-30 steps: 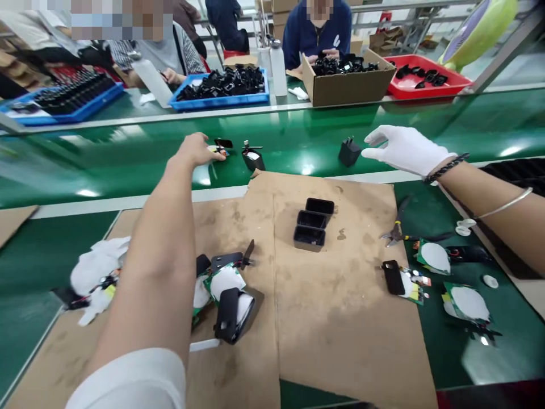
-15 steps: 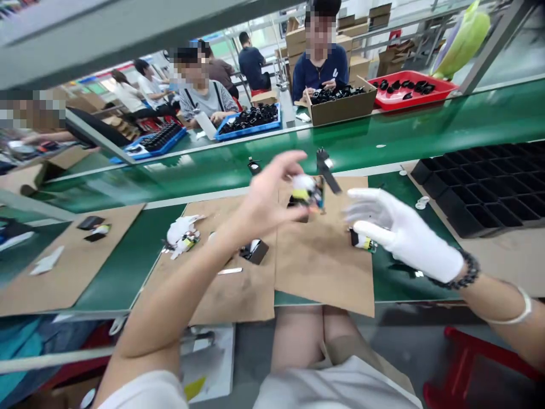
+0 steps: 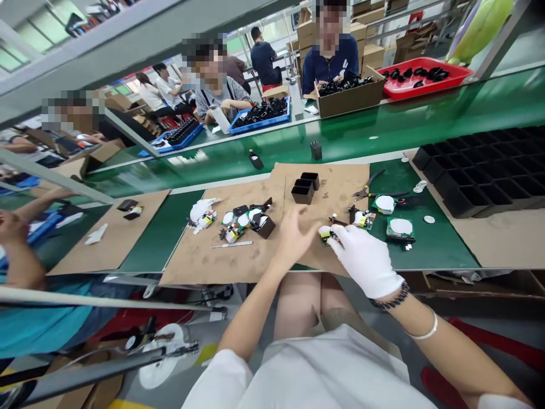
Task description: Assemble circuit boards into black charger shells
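Note:
My right hand (image 3: 361, 255), in a white glove, pinches a small circuit board (image 3: 327, 236) with a yellow part, low over the brown cardboard. To its left is my bare left hand (image 3: 294, 237), fingers apart and nothing visible in it, the thumb pointing at the board. Beyond my hands stand open black plastic cases (image 3: 303, 192). Just past the glove lies another circuit board (image 3: 363, 218) with a yellow part. More boards with white round pads, among them one board (image 3: 400, 228), rest on the green mat at right.
Pliers (image 3: 367, 192) lie behind the boards. Boards, a black case (image 3: 263, 225) and a flat white stick (image 3: 232, 245) are on the left cardboard (image 3: 187, 267). A black compartment tray (image 3: 472, 199) stands right. Chargers (image 3: 315, 149) sit on the green belt (image 3: 366, 133); people work beyond it.
My left hand has come down toward me and no longer holds the raised board. My gloved hand has moved left and closed on a board. The view has shifted.

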`<move>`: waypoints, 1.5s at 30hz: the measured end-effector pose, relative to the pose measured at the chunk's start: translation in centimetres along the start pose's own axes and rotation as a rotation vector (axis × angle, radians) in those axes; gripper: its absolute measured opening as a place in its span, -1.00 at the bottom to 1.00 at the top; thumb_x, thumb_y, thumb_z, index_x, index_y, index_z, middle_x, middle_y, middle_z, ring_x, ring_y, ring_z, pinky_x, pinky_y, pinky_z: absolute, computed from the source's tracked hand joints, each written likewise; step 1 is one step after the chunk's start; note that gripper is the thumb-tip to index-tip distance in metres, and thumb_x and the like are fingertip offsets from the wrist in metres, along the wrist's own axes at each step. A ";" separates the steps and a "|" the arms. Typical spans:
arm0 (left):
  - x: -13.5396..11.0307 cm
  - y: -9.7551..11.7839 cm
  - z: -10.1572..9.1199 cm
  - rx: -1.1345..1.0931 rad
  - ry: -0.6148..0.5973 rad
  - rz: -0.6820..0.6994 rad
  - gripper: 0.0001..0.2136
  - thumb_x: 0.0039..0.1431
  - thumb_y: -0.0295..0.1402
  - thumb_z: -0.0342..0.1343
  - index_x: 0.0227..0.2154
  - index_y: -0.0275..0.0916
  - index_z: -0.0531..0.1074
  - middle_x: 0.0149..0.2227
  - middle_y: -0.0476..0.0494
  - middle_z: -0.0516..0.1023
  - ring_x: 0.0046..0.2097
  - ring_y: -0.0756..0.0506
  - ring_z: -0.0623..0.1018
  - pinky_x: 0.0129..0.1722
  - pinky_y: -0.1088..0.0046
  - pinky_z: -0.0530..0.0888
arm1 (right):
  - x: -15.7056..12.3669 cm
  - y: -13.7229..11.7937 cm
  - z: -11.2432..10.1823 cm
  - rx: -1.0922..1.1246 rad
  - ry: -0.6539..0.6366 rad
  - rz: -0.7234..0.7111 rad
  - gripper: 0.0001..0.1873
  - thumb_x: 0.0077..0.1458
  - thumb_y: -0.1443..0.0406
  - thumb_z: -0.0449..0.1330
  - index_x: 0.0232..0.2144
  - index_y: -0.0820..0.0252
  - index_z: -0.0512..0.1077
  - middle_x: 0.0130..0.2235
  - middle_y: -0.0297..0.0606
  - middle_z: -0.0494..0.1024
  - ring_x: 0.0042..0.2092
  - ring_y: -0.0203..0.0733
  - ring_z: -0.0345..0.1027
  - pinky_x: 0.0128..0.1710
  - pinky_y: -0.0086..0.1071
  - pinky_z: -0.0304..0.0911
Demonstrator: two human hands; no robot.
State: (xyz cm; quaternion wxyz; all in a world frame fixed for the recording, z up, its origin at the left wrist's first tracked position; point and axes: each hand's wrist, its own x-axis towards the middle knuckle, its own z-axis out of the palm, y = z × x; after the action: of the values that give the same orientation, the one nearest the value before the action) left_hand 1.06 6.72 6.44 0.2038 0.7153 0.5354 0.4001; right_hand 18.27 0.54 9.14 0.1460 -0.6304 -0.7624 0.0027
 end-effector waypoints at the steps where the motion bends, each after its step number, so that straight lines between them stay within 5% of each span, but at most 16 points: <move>1: 1.0 -0.4 -0.6 0.008 0.077 0.001 -0.73 0.25 -0.33 0.12 -0.01 -0.22 0.37 0.04 -0.27 0.52 0.11 -0.21 0.52 0.16 0.16 0.40 | 0.6 -1.0 0.0 -0.015 -0.049 0.004 -0.77 0.32 0.17 0.11 -0.12 0.13 0.49 -0.23 -0.04 0.63 -0.24 0.02 0.58 -0.50 -0.37 0.16; 4: 4.3 -1.4 -1.0 0.093 0.207 -0.111 -0.72 0.24 -0.38 0.12 -0.01 -0.30 0.36 0.07 -0.36 0.49 0.16 -0.25 0.49 0.18 0.17 0.38 | 2.7 -3.6 0.2 -0.001 -0.234 0.140 -0.58 0.26 0.08 0.18 -0.01 0.29 0.46 -0.15 0.18 0.59 -0.13 0.21 0.57 -0.34 -0.23 0.35; 7: 6.7 -1.8 0.2 0.183 0.127 -0.215 -0.42 0.07 -0.28 0.34 0.10 -0.37 0.30 0.16 -0.50 0.44 0.25 -0.35 0.43 0.22 0.13 0.36 | 4.7 -4.7 0.0 0.041 -0.330 0.243 -0.64 0.26 0.23 0.17 -0.05 0.46 0.46 -0.08 0.35 0.55 0.00 0.35 0.51 -0.16 -0.04 0.40; 9: 7.3 -1.7 0.8 0.202 0.077 -0.255 -0.43 0.07 -0.30 0.33 0.12 -0.31 0.30 0.17 -0.43 0.47 0.24 -0.33 0.46 0.20 0.18 0.38 | 5.9 -3.9 -0.4 0.089 -0.352 0.205 -0.71 0.25 0.32 0.12 -0.09 0.47 0.48 -0.06 0.33 0.56 0.05 0.32 0.49 -0.05 -0.01 0.37; 12: 6.5 -1.2 0.3 0.172 0.070 -0.249 -0.56 0.08 -0.36 0.30 0.03 -0.19 0.37 0.07 -0.26 0.58 0.13 -0.27 0.55 0.12 0.23 0.44 | 6.8 -1.2 -1.2 0.204 -0.428 0.123 -0.76 0.24 0.27 0.13 -0.16 0.29 0.52 -0.13 0.04 0.63 -0.02 0.08 0.54 -0.01 -0.14 0.38; 15: 3.7 -0.6 -1.1 0.128 0.083 -0.171 -0.57 0.01 -0.35 0.35 -0.05 -0.17 0.38 -0.01 -0.19 0.59 0.04 -0.24 0.58 0.04 0.25 0.48 | 6.2 2.1 -1.6 0.740 -0.517 0.101 -0.75 0.24 0.14 0.14 -0.17 0.17 0.47 -0.26 -0.21 0.62 -0.20 -0.17 0.53 -0.11 -0.29 0.44; 18: 0.1 -0.2 -1.8 0.110 0.104 -0.117 -0.66 0.03 -0.29 0.36 -0.17 -0.18 0.38 -0.10 -0.16 0.56 -0.01 -0.21 0.57 -0.01 0.28 0.48 | 4.2 4.6 -1.1 1.482 -0.579 0.186 -0.58 0.16 -0.03 0.23 -0.13 0.15 0.44 -0.28 -0.23 0.60 -0.28 -0.17 0.54 -0.30 -0.31 0.50; 21: -2.7 0.1 -1.5 0.087 0.106 -0.140 -0.76 0.11 -0.29 0.31 -0.24 -0.19 0.38 -0.19 -0.11 0.52 -0.10 -0.15 0.56 -0.08 0.33 0.47 | 2.2 5.8 -0.3 1.759 -0.636 0.269 -0.51 0.06 -0.10 0.30 -0.13 0.10 0.48 -0.26 -0.22 0.62 -0.31 -0.11 0.57 -0.46 -0.32 0.52; 28: -4.4 0.4 -1.0 -0.088 -0.171 -0.213 -0.17 0.00 -0.16 0.40 0.29 -0.12 0.13 0.28 -0.30 0.29 0.21 -0.27 0.44 0.10 0.21 0.46 | 1.8 6.6 0.8 1.877 -0.602 0.361 -0.73 0.19 0.04 0.28 -0.13 -0.02 0.55 -0.12 -0.37 0.65 -0.12 -0.20 0.59 -0.25 -0.33 0.62; 31: -3.9 0.7 -0.9 -0.132 -0.249 -0.232 -0.25 0.05 -0.23 0.35 0.28 -0.11 0.17 0.27 -0.26 0.33 0.13 -0.23 0.50 0.04 0.25 0.50 | 2.4 6.9 0.9 1.912 -0.631 0.391 -0.71 0.21 0.03 0.27 -0.09 -0.02 0.54 -0.06 -0.39 0.65 -0.12 -0.24 0.60 -0.21 -0.34 0.62; 34: -3.5 1.5 -0.1 -0.087 -0.287 -0.178 -0.53 0.06 -0.30 0.33 0.05 -0.16 0.40 0.06 -0.18 0.52 0.04 -0.22 0.55 0.01 0.24 0.50 | 2.3 6.8 0.7 1.974 -0.603 0.421 -0.70 0.20 0.02 0.28 -0.09 -0.03 0.54 -0.09 -0.40 0.67 -0.16 -0.25 0.60 -0.19 -0.35 0.61; 37: -4.0 2.7 0.9 0.015 -0.230 -0.184 -0.69 0.07 -0.31 0.30 -0.11 -0.18 0.46 -0.07 -0.15 0.57 0.00 -0.25 0.56 0.00 0.19 0.50 | 1.8 6.0 0.3 2.042 -0.567 0.415 -0.67 0.16 -0.02 0.30 -0.10 -0.05 0.53 -0.13 -0.39 0.68 -0.24 -0.27 0.59 -0.24 -0.39 0.58; 40: -5.0 3.9 1.2 -0.021 -0.242 -0.250 -0.47 0.06 -0.28 0.32 0.10 -0.21 0.34 0.03 -0.25 0.52 0.01 -0.27 0.55 0.01 0.15 0.50 | 1.3 5.1 0.2 2.106 -0.500 0.426 -0.68 0.12 -0.04 0.33 -0.16 -0.06 0.54 -0.20 -0.41 0.68 -0.28 -0.30 0.57 -0.33 -0.46 0.52; 45: -5.1 3.4 0.0 -0.180 -0.470 -0.263 -0.02 -0.01 -0.20 0.40 0.40 -0.09 -0.04 0.28 -0.37 0.27 0.10 -0.31 0.50 0.03 0.10 0.51 | 0.7 4.5 0.6 2.140 -0.330 0.504 -0.72 0.14 -0.03 0.31 -0.19 -0.07 0.51 -0.18 -0.40 0.66 -0.24 -0.27 0.54 -0.31 -0.40 0.51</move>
State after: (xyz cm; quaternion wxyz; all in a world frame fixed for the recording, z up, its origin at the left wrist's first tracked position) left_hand 2.55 0.85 7.06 0.4352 0.6919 0.5240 0.2395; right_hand 22.30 2.28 7.87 0.5064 -0.3082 -0.2268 0.7727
